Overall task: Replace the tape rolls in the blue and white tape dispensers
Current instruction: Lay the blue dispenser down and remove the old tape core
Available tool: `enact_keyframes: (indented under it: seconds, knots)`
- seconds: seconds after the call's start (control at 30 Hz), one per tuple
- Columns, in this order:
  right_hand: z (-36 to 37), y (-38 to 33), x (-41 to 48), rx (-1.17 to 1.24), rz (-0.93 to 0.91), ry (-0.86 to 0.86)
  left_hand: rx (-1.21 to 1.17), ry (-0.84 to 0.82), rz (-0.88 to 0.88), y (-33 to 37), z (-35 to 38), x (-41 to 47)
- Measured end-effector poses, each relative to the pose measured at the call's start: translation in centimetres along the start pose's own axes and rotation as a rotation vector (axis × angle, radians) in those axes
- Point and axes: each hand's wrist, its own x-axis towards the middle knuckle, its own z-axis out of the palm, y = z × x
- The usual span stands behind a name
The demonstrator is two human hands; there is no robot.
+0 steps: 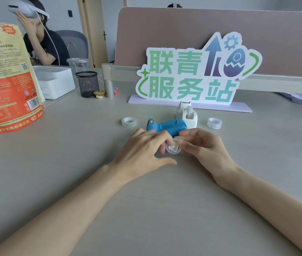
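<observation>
A blue tape dispenser (167, 126) lies on the grey table, with a white tape dispenser (187, 114) standing just behind it. Between my two hands sits a small clear tape roll (173, 148) with a white core piece inside. My left hand (146, 150) pinches its left side and my right hand (202, 145) grips its right side, right in front of the blue dispenser. A second clear roll (129, 121) rests left of the blue dispenser. A white striped roll (214, 123) lies to the right of the white dispenser.
A cut-out sign (192, 74) on a white base stands behind the dispensers. At the left are an orange snack bag (7, 80), a white box (56, 82), a black mesh cup (87, 84) and a small jelly cup (99, 94). A person with a headset sits far left.
</observation>
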Motion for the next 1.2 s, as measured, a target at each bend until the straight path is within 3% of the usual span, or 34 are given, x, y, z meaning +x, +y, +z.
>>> enact_keyframes:
  seconds: [0.57,0.73,0.87,1.2]
  knots:
    - [-0.1,-0.4,0.2,0.065,0.049,0.085,-0.295,-0.083,-0.234,0.2,-0.2,0.0]
    - [0.2,0.0,0.2,-0.123,-0.02,0.096,-0.316,-0.053,-0.235,-0.2,-0.5,-0.1]
    - [0.4,0.3,0.0,-0.275,-0.068,0.003,-0.373,-0.042,-0.248,-0.5,-0.8,-0.1]
    - [0.3,0.2,0.2,-0.3,-0.056,0.068,-0.133,-0.126,-0.248,-1.6,-1.6,-0.3]
